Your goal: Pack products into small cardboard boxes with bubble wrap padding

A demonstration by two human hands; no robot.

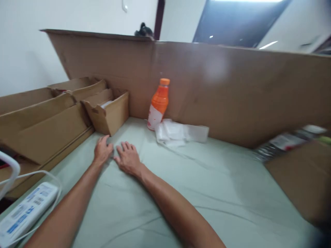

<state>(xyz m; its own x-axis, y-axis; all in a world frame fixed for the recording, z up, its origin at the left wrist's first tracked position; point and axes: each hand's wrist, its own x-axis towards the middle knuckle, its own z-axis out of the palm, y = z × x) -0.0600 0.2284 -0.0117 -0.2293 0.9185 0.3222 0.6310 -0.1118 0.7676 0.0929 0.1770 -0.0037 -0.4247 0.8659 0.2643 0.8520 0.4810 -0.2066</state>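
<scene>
Both hands, left hand (102, 150) and right hand (128, 159), lie flat on cloth (207, 193).

I can't make out the blurred packets (287, 142) at right; the white power strip (24, 210) is cut off lower left.

Orange bottle (159, 103) beside crumpled plastic (178, 133)

Both forearms bare, no sleeves; left hand (102, 150), right hand (128, 158) ungloved.
</scene>
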